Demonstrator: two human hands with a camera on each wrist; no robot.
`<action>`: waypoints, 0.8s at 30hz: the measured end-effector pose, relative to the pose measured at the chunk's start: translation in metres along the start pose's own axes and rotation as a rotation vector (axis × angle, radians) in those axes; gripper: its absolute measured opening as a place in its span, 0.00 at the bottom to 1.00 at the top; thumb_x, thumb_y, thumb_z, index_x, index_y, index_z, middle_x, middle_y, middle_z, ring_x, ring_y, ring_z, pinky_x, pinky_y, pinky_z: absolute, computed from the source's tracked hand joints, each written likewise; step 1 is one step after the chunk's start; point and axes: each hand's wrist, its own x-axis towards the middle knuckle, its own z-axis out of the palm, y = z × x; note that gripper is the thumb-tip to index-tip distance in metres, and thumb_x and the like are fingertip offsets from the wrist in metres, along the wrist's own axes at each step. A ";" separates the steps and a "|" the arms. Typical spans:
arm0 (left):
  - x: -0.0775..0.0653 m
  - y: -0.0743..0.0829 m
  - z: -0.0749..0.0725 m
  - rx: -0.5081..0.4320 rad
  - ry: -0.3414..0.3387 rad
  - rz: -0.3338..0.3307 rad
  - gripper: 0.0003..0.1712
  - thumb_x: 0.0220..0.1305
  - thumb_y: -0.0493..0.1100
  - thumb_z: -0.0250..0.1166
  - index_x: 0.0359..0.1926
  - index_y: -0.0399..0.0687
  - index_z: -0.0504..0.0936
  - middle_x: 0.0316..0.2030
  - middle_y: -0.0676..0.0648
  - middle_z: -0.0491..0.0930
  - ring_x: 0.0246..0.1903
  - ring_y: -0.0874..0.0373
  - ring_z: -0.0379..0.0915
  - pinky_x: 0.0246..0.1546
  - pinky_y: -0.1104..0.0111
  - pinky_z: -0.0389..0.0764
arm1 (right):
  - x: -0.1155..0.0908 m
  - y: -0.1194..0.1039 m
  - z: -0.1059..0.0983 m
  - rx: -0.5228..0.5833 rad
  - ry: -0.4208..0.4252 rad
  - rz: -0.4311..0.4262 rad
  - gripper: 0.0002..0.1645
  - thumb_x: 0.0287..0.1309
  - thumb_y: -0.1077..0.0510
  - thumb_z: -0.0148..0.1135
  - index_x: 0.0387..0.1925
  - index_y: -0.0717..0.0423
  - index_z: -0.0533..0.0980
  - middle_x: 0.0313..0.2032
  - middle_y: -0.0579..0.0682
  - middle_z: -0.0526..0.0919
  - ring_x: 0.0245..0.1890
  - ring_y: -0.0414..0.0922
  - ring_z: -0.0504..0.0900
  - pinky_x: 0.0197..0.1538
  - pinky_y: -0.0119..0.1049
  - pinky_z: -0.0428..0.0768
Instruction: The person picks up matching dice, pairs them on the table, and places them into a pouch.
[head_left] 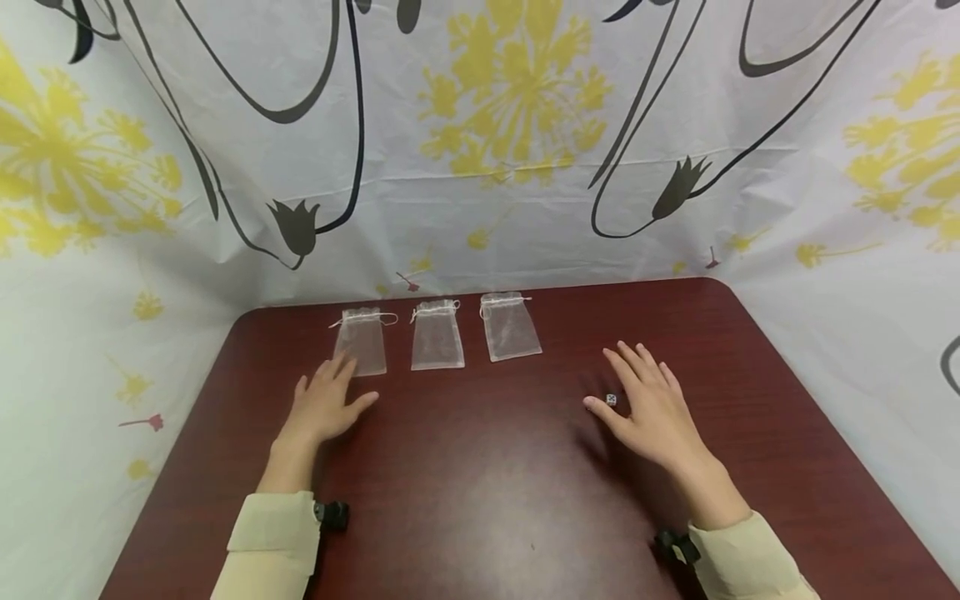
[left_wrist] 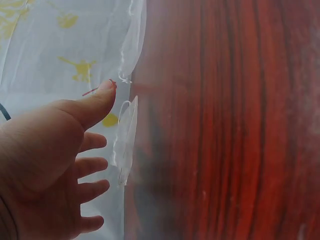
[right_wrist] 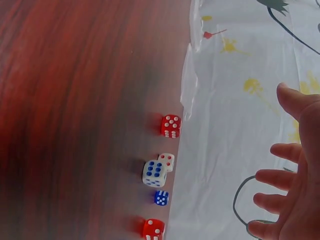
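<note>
My left hand is spread with nothing in it, its fingertips overlapping the lower corner of the left sheer drawstring bag. Beside that bag lie a middle bag and a right bag. On the other side, my right hand hovers with fingers extended, holding nothing. A small die shows between its thumb and index finger. The right wrist view reveals several dice: a red die, a white die with blue dots, a white die with red dots, a blue die and another red die. In the head view most are hidden by the hand.
The dark red wooden table has rounded far corners. A white sheet with yellow flowers and grey stems hangs behind it and along both sides. Each sleeve cuff has a small black wrist camera next to it.
</note>
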 end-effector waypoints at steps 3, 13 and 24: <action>0.003 -0.001 0.000 -0.002 -0.016 0.001 0.46 0.72 0.60 0.60 0.77 0.36 0.56 0.77 0.32 0.48 0.74 0.30 0.43 0.69 0.31 0.41 | -0.002 0.002 -0.002 0.007 -0.007 0.017 0.48 0.61 0.35 0.67 0.73 0.57 0.65 0.72 0.64 0.64 0.75 0.64 0.55 0.71 0.68 0.51; 0.005 -0.002 0.003 0.009 -0.055 0.002 0.46 0.72 0.61 0.59 0.75 0.32 0.58 0.76 0.30 0.48 0.75 0.33 0.43 0.69 0.31 0.39 | -0.007 0.012 -0.004 0.014 -0.017 0.045 0.47 0.62 0.37 0.66 0.73 0.57 0.64 0.73 0.65 0.62 0.75 0.65 0.54 0.70 0.69 0.51; 0.006 -0.003 0.008 0.021 -0.109 -0.004 0.46 0.74 0.61 0.57 0.75 0.29 0.58 0.75 0.27 0.50 0.75 0.32 0.46 0.69 0.31 0.40 | -0.010 0.027 -0.006 0.017 -0.015 0.072 0.45 0.65 0.38 0.65 0.72 0.59 0.64 0.72 0.67 0.62 0.74 0.66 0.54 0.69 0.71 0.52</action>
